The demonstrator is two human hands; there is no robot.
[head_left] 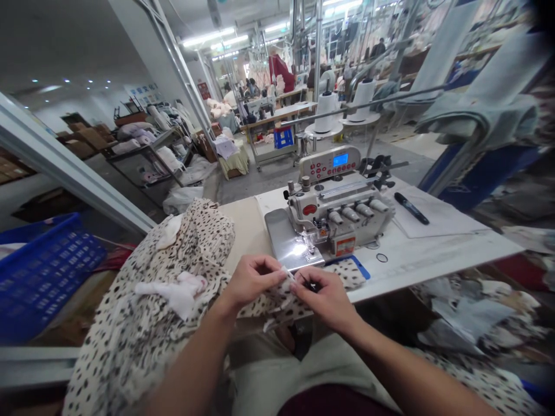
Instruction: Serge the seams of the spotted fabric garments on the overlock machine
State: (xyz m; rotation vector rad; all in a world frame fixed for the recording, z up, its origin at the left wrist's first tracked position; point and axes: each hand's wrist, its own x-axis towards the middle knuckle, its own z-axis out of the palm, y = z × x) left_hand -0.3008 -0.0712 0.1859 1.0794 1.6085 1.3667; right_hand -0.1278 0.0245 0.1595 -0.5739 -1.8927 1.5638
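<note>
In front of the overlock sewing machine [321, 199], both my hands are closed in a pinch on a piece of black-spotted cream fabric [281, 297] with a whitish edge. My left hand [254, 282] grips that edge from the left. Close beside it, my right hand [325, 297] pinches the same edge. A small dark tool [309, 284], possibly thread snips, is tucked in the right hand; the fingers hide most of it. Left of my hands lies a large heap of spotted fabric [203, 231], with a crumpled white cloth [180, 292] on top.
A black marker [411, 208] lies on paper at the table's right, and a dark ring [382, 257] sits nearer the edge. White thread cones [325, 110] stand behind the machine. A blue basket [47, 271] is at far left; fabric scraps [472, 312] are piled below right.
</note>
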